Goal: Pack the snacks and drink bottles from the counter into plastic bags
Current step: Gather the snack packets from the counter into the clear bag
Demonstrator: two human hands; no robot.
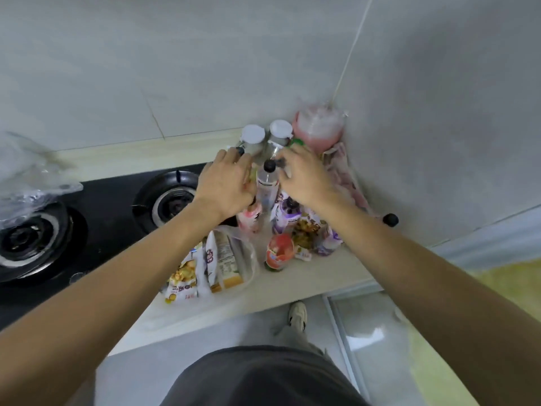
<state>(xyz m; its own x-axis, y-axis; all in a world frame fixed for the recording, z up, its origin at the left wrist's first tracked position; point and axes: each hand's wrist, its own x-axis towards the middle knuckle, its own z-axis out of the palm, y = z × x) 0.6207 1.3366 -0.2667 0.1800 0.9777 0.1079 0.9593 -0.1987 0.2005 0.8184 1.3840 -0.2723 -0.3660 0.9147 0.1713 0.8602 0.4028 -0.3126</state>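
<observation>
Pale stone table (307, 276) in a kitchen corner: left hand (225, 183) and right hand (304, 177) flank a clear black-capped plastic bottle (267, 186); either grip's closure is hidden. Lift it straight up, clear of neighbouring bottles.

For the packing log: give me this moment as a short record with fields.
setting: kitchen counter beside a gas stove
left hand: among the drink bottles at the back, grip hidden
right hand: beside the clear black-capped bottle, grip unclear
bagged: snack packets in a clear plastic bag near the counter's front edge
still loose: red-labelled bottle, pink bottle, purple bottle
behind: two white-lidded jars
spare bag: clear plastic over the left burner
</observation>
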